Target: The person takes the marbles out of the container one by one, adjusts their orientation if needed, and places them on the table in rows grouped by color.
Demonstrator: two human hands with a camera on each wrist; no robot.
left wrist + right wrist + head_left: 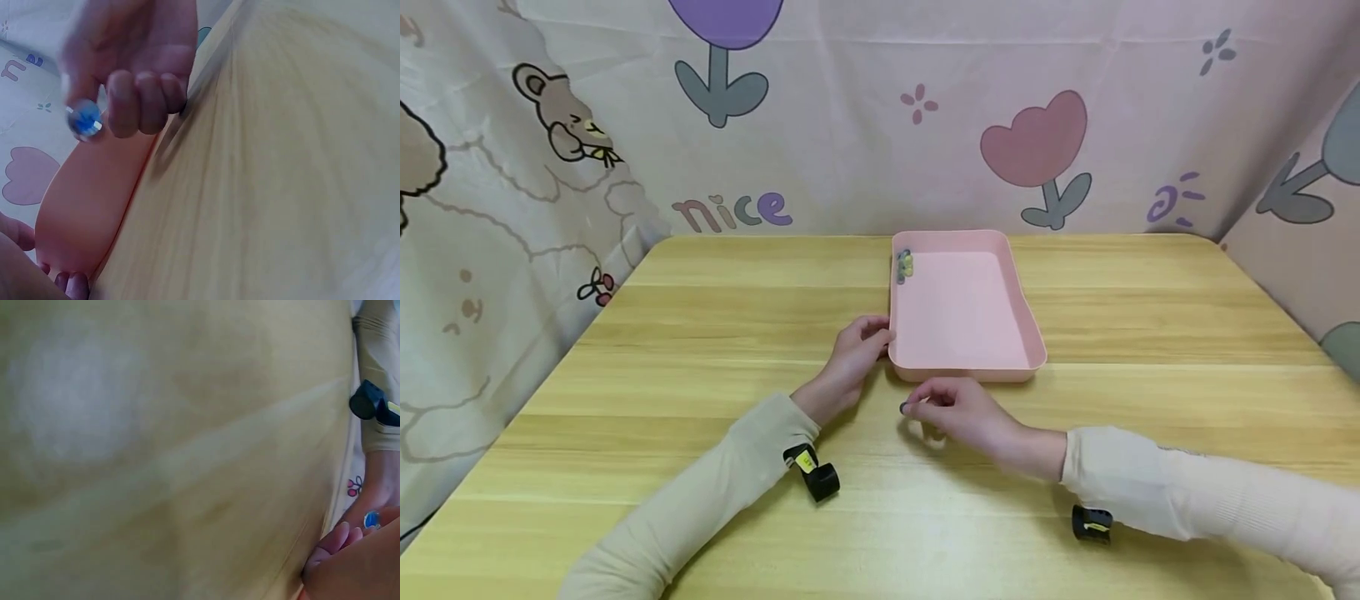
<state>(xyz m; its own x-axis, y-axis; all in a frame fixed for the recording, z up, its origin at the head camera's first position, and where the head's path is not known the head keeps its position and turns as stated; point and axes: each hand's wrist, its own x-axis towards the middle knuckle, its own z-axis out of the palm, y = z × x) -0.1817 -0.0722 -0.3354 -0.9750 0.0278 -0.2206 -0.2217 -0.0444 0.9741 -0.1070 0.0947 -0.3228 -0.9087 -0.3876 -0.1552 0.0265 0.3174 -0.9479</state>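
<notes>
In the head view my right hand (966, 417) pinches a small clear glass marble (85, 119) with blue inside between thumb and index finger, just in front of the tray's near edge. The left wrist view shows its other fingers curled into the palm. My left hand (852, 358) grips the left side of a shallow pink tray (958, 375) near its front corner, thumb at the rim and fingers against the outside. Several marbles (904, 267) with green, yellow and bluish colours lie together inside, along the tray's left wall toward the back.
The tray stands on a light wooden table (737, 325), close to its back edge. A patterned cloth (850, 108) hangs behind and at both sides. Small black cameras are strapped to the left wrist (812, 472) and right wrist (1092, 523).
</notes>
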